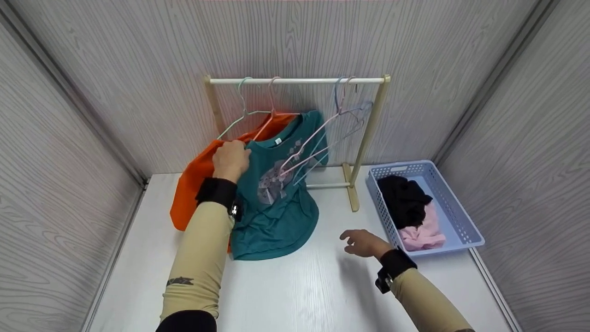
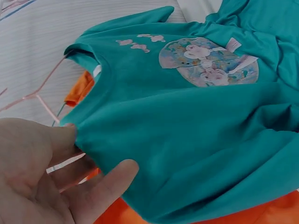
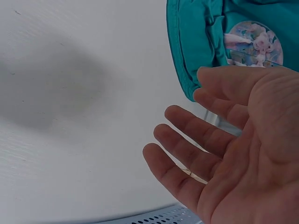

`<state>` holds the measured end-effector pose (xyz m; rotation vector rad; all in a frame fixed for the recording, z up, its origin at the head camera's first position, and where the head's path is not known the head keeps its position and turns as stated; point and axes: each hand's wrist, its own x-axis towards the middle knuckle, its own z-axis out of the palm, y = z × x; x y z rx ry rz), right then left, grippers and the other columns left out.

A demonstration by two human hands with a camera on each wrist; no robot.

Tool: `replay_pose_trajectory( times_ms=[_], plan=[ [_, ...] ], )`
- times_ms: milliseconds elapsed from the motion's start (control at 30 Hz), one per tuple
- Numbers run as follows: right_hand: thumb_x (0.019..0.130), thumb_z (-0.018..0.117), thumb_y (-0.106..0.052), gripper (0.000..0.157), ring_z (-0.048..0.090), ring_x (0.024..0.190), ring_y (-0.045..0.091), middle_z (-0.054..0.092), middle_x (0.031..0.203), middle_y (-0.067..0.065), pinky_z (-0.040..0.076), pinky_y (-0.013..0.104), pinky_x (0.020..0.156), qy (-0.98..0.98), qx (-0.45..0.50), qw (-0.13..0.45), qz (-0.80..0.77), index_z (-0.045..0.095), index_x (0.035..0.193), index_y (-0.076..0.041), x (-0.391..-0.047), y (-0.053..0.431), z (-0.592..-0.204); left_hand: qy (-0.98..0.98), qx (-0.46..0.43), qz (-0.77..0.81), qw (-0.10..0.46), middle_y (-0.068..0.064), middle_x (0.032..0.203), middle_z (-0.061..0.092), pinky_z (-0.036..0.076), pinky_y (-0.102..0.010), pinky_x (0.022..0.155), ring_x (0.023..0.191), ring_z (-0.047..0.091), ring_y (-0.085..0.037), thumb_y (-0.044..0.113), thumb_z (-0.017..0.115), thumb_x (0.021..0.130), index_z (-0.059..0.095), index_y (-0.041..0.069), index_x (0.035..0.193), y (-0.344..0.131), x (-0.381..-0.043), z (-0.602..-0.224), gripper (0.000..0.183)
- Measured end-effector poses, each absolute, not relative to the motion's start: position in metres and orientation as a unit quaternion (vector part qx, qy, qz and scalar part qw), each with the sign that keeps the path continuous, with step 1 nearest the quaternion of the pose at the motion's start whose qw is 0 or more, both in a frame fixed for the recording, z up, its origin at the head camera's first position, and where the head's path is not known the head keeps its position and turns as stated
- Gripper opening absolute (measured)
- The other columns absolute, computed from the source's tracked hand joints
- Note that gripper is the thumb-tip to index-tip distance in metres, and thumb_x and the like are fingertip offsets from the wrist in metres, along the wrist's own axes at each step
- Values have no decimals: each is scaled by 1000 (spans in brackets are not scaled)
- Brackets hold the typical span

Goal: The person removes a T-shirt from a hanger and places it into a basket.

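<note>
A teal T-shirt [image 1: 281,221] with a round floral print hangs from a pink hanger [image 1: 273,103] on the rack, its lower part lying on the table. At the shirt's left shoulder, my left hand [image 1: 230,159] pinches the fabric between thumb and fingers; the left wrist view shows this hand [image 2: 56,172] by the hanger's end. Behind it, an orange garment [image 1: 191,196] hangs on a green hanger [image 1: 243,103]. My right hand [image 1: 364,243] hovers over the table between shirt and basket, holding nothing. In the right wrist view its fingers [image 3: 191,130] are relaxed and spread.
A rack with a white rail [image 1: 304,81] and wooden posts stands against the back wall. Bare pink [image 1: 318,131] and blue [image 1: 318,152] hangers hang at its right end. The blue basket [image 1: 454,205] on the right holds black [image 1: 401,198] and pink [image 1: 426,230] clothes.
</note>
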<state>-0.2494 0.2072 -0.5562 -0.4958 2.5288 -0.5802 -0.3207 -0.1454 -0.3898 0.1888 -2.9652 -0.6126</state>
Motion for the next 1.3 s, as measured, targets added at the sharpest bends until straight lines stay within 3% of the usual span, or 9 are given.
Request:
replay_pose_trajectory(
  times_ms=[133, 267, 567, 900, 1200, 1300],
  plan=[
    [91, 63, -9, 34, 62, 111, 40, 66, 115, 26, 49, 51, 94, 923, -194, 249, -220, 59, 124, -2, -247, 208, -560, -977, 43, -202, 62, -11, 77, 52, 47, -37, 68, 76, 56, -31, 24, 50, 102, 64, 0, 109, -144, -316, -394, 29],
    [91, 63, -9, 34, 62, 110, 39, 66, 114, 25, 49, 51, 94, 921, -195, 251, -226, 59, 124, -2, -244, 206, -563, -975, 36, -203, 77, -18, 96, 62, 52, -44, 81, 84, 58, -35, 20, 50, 102, 61, 2, 118, -145, -315, -392, 26],
    [90, 63, -9, 34, 64, 106, 37, 67, 113, 24, 51, 49, 91, 918, -187, 260, -233, 60, 124, -3, -237, 205, -564, -974, 42, -194, 111, -23, 124, 63, 48, -54, 94, 106, 61, -43, 20, 49, 103, 58, 7, 127, -159, -308, -370, 30],
    [91, 62, -9, 34, 63, 108, 37, 66, 115, 24, 50, 50, 93, 913, -190, 269, -241, 59, 124, -2, -233, 205, -569, -978, 16, -179, 110, -24, 116, 65, 49, -57, 84, 97, 62, -44, 19, 47, 103, 56, 6, 121, -192, -281, -368, 24],
    [91, 62, -10, 32, 63, 107, 34, 68, 113, 21, 50, 50, 92, 913, -185, 274, -240, 61, 122, -5, -232, 214, -571, -984, -7, -155, 83, -26, 104, 65, 50, -56, 73, 86, 62, -44, 17, 46, 103, 56, 8, 116, -238, -244, -399, 18],
    [91, 62, -10, 31, 63, 108, 34, 68, 112, 21, 50, 50, 93, 912, -186, 274, -242, 61, 122, -5, -231, 217, -571, -987, -9, -152, 58, -24, 96, 63, 48, -50, 67, 78, 59, -40, 16, 47, 102, 55, 8, 113, -250, -232, -411, 15]
  ],
)
